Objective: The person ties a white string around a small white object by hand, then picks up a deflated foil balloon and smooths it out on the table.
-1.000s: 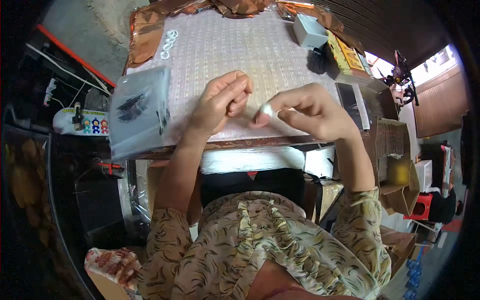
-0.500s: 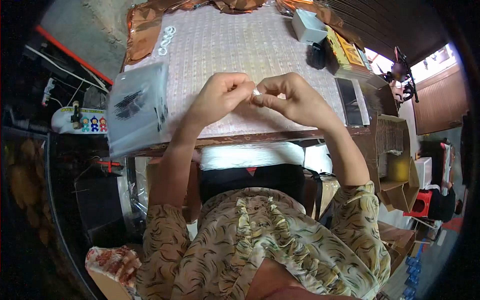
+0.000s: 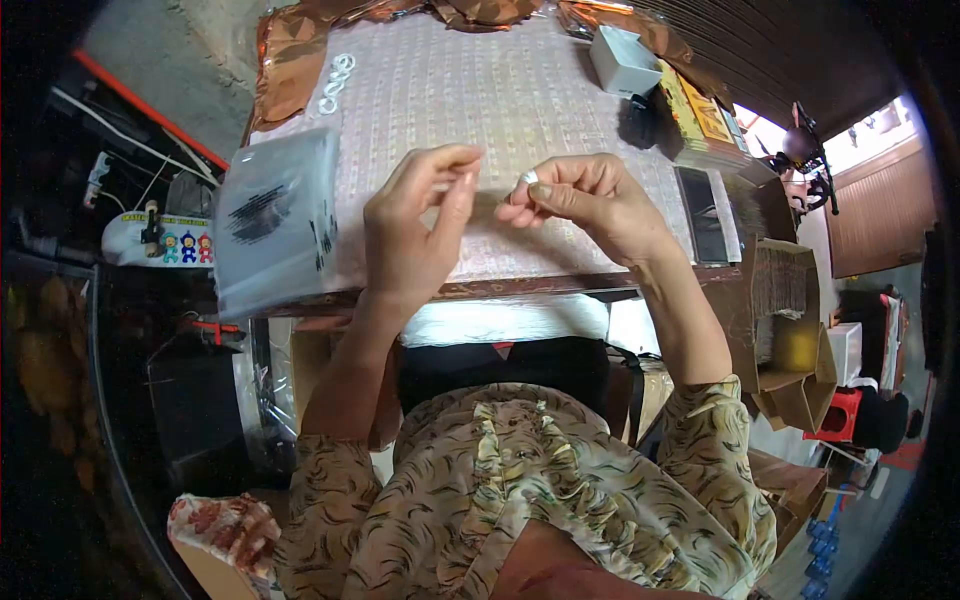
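Note:
Above the front part of the patterned table, my right hand pinches a small white item between thumb and fingertips; its exact shape is too small to tell. To the left of it, apart from the item, my left hand is raised with thumb and fingers spread and nothing between them. Several white rings or coils lie at the table's back left. A stack of clear plastic bags with black print rests at the left edge, beside my left forearm.
At the back right stand a white box, a black object and a yellow printed stack. A dark flat panel lies at the right edge. Open cardboard boxes are right of the table.
My left hand has let go of the small white item and moved left, its fingers opening. My right hand keeps the item and has shifted slightly right.

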Tool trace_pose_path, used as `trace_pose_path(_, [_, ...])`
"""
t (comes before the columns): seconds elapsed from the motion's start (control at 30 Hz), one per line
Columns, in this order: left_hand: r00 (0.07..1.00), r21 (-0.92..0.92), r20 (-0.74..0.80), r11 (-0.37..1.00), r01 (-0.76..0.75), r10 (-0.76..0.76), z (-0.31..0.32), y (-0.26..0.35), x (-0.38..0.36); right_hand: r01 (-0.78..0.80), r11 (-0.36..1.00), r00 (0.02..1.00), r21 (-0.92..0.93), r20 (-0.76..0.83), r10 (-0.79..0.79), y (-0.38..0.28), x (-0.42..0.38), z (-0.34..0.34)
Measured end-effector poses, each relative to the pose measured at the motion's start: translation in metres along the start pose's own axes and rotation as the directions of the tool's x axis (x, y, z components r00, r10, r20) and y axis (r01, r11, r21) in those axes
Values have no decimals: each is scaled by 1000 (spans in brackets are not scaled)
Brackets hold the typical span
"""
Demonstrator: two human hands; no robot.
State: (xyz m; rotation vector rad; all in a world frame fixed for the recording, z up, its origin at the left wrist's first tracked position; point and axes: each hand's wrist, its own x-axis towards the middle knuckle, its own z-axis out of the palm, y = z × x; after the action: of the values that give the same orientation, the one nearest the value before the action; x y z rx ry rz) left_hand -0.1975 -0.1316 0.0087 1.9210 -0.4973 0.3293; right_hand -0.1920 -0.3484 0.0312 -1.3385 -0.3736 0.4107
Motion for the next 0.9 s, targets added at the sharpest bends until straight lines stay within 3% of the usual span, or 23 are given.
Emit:
trace_pose_path(0.03, [972,29,-85,975,-219,221,-4,8,3,-40,999,999,-35,16,40,-1,0,2])
trace_pose_path(0.07, [978,57,40,977,-207,205,-8,22,2,-79,994,996,-72,36,82,-3,-1,5])
trace_pose_path(0.1, [980,70,28,978,-198,197,-4,23,0,-81,994,995,-70,54,85,-6,-1,8])
trace_pose_path(0.17, [965,-156,71,958,-240,253,4,17,-3,-110,978,994,-176,-6,110,-10,-4,14])
trace_pose_path(0.23, [966,-171,68,957,-234,248,5,9,-8,-86,984,996,-159,3,88,-11,-5,14])
trace_pose_path(0.3, [984,-434,90,896,-100,153,6,8,-14,-157,977,986,-146,36,163,-14,-7,12])
trace_pose_path(0.33, [981,-578,177,815,43,74,4,4,-17,-140,982,987,-126,66,149,-13,-7,11])
trace_pose_path(0.37, [982,-577,174,815,46,68,-1,3,-18,-143,982,986,-126,71,153,-15,-8,12])
trace_pose_path(0.43, [917,-690,400,656,305,-5,-12,2,-19,-188,977,968,-98,149,201,-23,-8,14])
trace_pose_path(0.57, [848,-666,530,619,416,1,-22,0,-19,-208,973,935,-100,272,228,-21,-11,13])
trace_pose_path(0.63, [847,-691,510,658,299,149,-23,-6,-18,-210,975,929,-70,298,221,-24,-10,17])
trace_pose_path(0.67, [849,-691,507,658,300,146,-24,-7,-16,-202,972,915,-121,330,231,-26,-10,19])
trace_pose_path(0.73, [846,-563,449,826,17,288,-25,-5,-14,-231,956,889,-179,362,282,-29,-10,21])
trace_pose_path(0.83, [808,-507,459,856,-104,370,-30,1,-9,-257,957,873,-133,393,289,-28,-11,23])
trace_pose_path(0.9, [798,-514,494,857,-51,344,-32,3,-11,-269,957,863,-111,412,290,-30,-14,28])
